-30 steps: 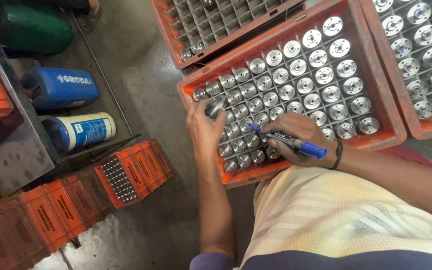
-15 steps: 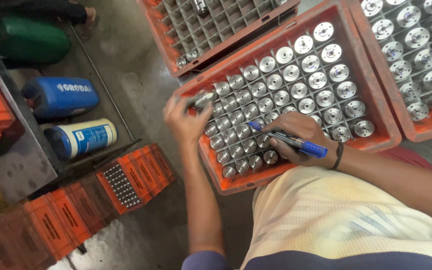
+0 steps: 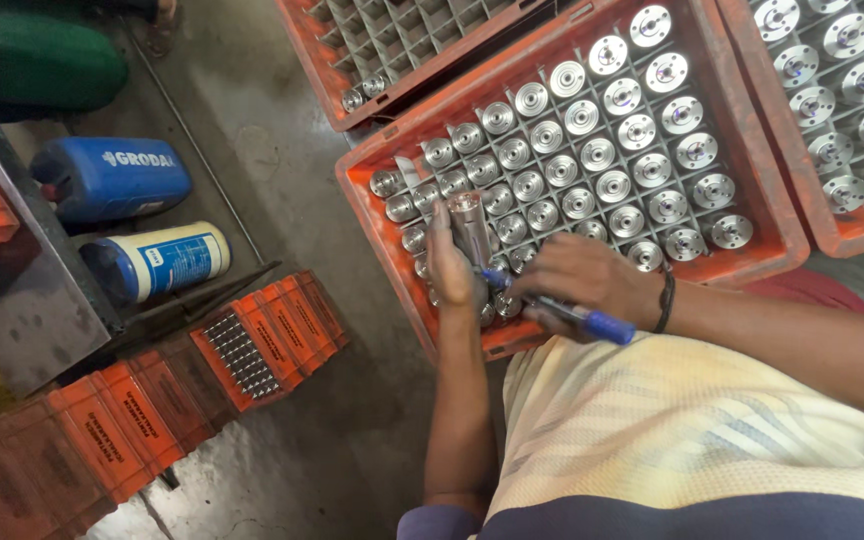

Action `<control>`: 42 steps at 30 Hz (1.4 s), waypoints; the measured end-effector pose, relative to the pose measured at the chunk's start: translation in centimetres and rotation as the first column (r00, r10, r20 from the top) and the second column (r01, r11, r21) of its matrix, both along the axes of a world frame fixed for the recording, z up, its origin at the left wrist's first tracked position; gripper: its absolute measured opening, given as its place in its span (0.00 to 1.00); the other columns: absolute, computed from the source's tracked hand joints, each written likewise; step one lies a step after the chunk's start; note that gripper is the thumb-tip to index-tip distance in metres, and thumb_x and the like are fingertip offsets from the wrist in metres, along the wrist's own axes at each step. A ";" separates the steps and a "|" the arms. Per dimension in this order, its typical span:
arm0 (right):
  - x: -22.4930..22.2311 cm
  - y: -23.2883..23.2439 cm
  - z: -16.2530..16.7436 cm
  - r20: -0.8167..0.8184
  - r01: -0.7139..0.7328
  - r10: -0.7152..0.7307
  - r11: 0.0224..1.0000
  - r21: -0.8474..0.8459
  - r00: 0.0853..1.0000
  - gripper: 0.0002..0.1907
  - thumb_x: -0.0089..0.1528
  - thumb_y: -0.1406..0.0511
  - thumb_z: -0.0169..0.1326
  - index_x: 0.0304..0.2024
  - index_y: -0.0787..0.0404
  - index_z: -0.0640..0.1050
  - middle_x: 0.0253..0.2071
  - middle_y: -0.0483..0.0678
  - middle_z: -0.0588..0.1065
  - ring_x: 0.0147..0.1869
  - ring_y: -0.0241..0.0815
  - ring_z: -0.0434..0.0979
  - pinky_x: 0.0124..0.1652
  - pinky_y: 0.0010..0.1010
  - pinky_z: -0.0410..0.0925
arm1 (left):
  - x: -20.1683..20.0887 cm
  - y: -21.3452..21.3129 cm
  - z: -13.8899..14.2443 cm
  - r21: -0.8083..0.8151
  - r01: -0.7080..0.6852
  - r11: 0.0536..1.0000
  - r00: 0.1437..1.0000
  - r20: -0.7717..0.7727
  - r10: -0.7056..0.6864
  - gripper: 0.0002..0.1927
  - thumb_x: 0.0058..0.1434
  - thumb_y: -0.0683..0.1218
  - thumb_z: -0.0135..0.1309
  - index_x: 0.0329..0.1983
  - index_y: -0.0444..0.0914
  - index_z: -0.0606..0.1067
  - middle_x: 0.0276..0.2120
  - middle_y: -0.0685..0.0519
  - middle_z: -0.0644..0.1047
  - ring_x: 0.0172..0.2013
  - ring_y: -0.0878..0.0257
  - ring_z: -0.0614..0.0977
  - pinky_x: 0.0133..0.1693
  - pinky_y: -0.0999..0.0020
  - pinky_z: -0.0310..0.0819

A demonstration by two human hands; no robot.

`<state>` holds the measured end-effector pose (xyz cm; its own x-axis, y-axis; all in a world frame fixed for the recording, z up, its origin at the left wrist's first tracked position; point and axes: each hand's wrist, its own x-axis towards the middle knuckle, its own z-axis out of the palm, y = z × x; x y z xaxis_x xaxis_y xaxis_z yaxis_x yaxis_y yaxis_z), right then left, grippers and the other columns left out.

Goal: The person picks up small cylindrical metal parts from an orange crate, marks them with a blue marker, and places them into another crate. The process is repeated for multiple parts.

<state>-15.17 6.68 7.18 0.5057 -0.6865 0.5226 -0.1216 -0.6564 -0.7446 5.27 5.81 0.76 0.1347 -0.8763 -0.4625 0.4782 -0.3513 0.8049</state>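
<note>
left hand (image 3: 449, 262) grips one metal cylinder (image 3: 469, 226) over the near orange crate (image 3: 782, 225) | right hand (image 3: 584, 283) holds one blue marker (image 3: 570, 314) at it | three crates; two jugs

A grey concrete floor (image 3: 282, 150) is carrying everything here. An orange crate (image 3: 782, 215) of shiny metal parts in a divider grid is sitting on it as the landmark. Up and left of that crate, a second orange crate (image 3: 317, 40) (mostly bare grid) is resting; to its right, a third crate (image 3: 857, 225) is lying alongside. Well left of the landmark crate, a blue jerrycan (image 3: 112, 178), a white-and-blue canister (image 3: 157, 262) and a green container (image 3: 47, 65) are lying, with folded orange crates (image 3: 152, 400) stacking below them.
</note>
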 end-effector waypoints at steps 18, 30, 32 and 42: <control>-0.5 0.3 0.0 0.079 0.137 -0.150 0.980 0.144 0.986 0.10 0.62 0.68 0.57 0.45 0.63 0.77 0.36 0.51 0.78 0.36 0.48 0.78 0.37 0.37 0.69 | 4.3 -3.5 2.9 -0.105 0.301 0.948 0.037 0.994 0.098 0.21 0.65 0.49 0.61 0.55 0.34 0.71 0.47 0.42 0.76 0.50 0.47 0.79 0.51 0.50 0.74; -0.6 -0.1 0.1 0.023 0.149 -0.154 0.980 0.133 0.988 0.10 0.61 0.68 0.58 0.45 0.64 0.77 0.36 0.52 0.78 0.37 0.50 0.78 0.37 0.38 0.69 | 8.1 -7.6 3.2 0.193 0.156 0.969 -0.336 0.933 -0.132 0.27 0.36 0.54 0.77 0.37 0.38 0.83 0.44 0.47 0.70 0.49 0.50 0.73 0.53 0.46 0.67; -0.9 -0.2 0.3 0.057 0.147 -0.153 0.984 0.102 0.987 0.10 0.62 0.68 0.57 0.45 0.64 0.76 0.38 0.52 0.78 0.39 0.50 0.78 0.38 0.38 0.70 | 9.5 -8.0 4.2 0.136 0.240 0.961 -0.317 0.947 -0.054 0.17 0.36 0.52 0.77 0.29 0.45 0.86 0.42 0.50 0.72 0.49 0.51 0.74 0.59 0.38 0.60; 0.8 -0.8 0.3 -0.038 -0.017 0.014 0.997 -0.070 0.999 0.12 0.59 0.65 0.62 0.45 0.60 0.79 0.33 0.49 0.76 0.35 0.47 0.75 0.35 0.39 0.67 | 3.9 -1.4 1.3 -0.073 0.027 0.997 0.987 -0.155 -0.038 0.19 0.80 0.54 0.43 0.56 0.33 0.74 0.38 0.49 0.78 0.34 0.64 0.79 0.33 0.68 0.75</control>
